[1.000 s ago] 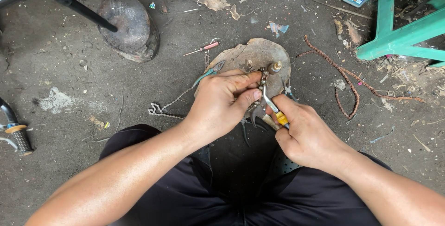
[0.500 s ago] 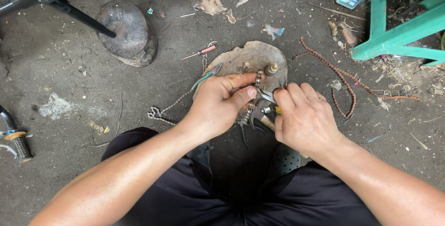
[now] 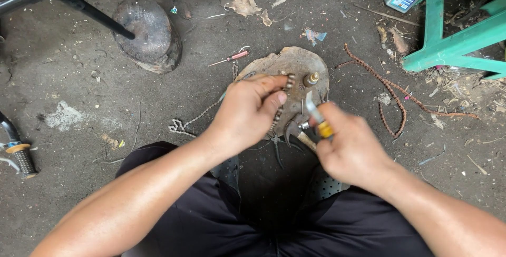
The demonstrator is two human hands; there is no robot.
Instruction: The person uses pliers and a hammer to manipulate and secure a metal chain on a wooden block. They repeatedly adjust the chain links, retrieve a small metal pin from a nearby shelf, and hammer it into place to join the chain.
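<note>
Left hand [image 3: 247,112] closed, pinching my chain [image 3: 282,101] by its upper end over the flat wooden block [image 3: 295,64]; chain hangs down past my fingers toward me. Right hand [image 3: 350,149] closed around a small yellow-handled tool [image 3: 318,120], tip pointing up at the block, just right of the chain. Pliers [image 3: 290,133] lie at the block's near edge, between my hands. Green stool [image 3: 458,38] well right of the block. Dark rounded stone [image 3: 147,33] left of it. Rusty chain [image 3: 390,88] on the floor right of the block. Red screwdriver [image 3: 232,57] just left of it.
</note>
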